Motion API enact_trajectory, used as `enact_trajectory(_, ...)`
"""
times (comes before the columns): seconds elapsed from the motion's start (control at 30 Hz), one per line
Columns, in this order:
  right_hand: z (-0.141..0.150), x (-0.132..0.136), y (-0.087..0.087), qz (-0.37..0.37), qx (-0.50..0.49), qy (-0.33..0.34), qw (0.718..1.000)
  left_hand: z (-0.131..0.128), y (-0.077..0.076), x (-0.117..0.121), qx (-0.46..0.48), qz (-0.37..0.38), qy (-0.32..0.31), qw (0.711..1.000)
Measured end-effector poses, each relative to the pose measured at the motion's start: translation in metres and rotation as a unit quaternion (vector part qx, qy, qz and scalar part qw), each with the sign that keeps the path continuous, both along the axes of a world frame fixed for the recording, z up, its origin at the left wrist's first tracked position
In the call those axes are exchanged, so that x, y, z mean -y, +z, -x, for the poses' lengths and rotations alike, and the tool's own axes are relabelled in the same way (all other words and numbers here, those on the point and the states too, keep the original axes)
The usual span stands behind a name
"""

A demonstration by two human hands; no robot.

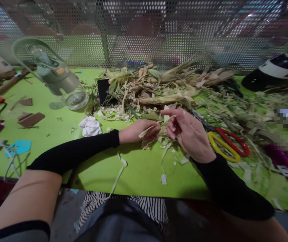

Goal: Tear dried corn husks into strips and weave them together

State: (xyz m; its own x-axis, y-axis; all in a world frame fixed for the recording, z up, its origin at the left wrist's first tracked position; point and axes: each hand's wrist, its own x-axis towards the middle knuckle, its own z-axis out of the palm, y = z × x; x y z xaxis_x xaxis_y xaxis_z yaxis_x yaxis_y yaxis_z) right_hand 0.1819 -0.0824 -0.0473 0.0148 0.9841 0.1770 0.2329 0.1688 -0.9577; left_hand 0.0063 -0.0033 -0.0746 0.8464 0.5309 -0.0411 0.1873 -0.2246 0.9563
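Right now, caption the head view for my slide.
Left hand pinching pale husk strips, right hand close by, over a green tabletop.

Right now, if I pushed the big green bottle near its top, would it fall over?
It might. The green bottle looks tall, with a bulky lid up high, so a top push could tip it. Its clear bottom looks round, so it could roll once down, though the big loop handle would probably stop it.
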Motion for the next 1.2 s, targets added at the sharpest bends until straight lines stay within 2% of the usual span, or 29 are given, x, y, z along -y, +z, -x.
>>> enact_trajectory(0.1, -0.003, 0.000, 0.003, -0.009, 0.035, -0.025, 0.999, 0.001, -0.002, -0.002, 0.038, 0.134, -0.010, 0.990)
enact_trajectory(0.17, -0.006, -0.001, 0.005, -0.031, 0.115, -0.039, 0.992, 0.002, -0.002, -0.005, 0.063, 0.222, -0.004, 0.973)
enact_trajectory(0.3, -0.014, -0.006, 0.008, -0.063, 0.258, -0.004, 0.964, 0.005, -0.003, -0.006, 0.083, 0.305, 0.017, 0.948)
enact_trajectory(0.4, -0.018, -0.009, 0.008, -0.062, 0.311, 0.023, 0.948, 0.004, -0.005, -0.006, 0.087, 0.320, 0.025, 0.943)
enact_trajectory(0.5, -0.018, -0.009, 0.009, -0.069, 0.347, 0.017, 0.935, 0.001, -0.007, -0.005, 0.098, 0.324, 0.035, 0.940)
enact_trajectory(0.73, -0.011, -0.007, 0.010, -0.143, 0.426, 0.037, 0.893, -0.002, -0.005, -0.003, 0.149, 0.317, 0.066, 0.935)
enact_trajectory(0.9, -0.008, -0.003, 0.003, -0.174, 0.500, 0.005, 0.848, -0.001, 0.001, 0.002, 0.150, 0.279, 0.060, 0.947)
enact_trajectory(1.07, -0.008, -0.001, 0.002, -0.219, 0.561, 0.028, 0.798, 0.000, 0.005, 0.001, 0.112, 0.264, 0.056, 0.956)
enact_trajectory(1.2, -0.010, -0.001, 0.003, -0.216, 0.571, 0.051, 0.790, 0.001, 0.006, -0.001, 0.115, 0.283, 0.061, 0.950)
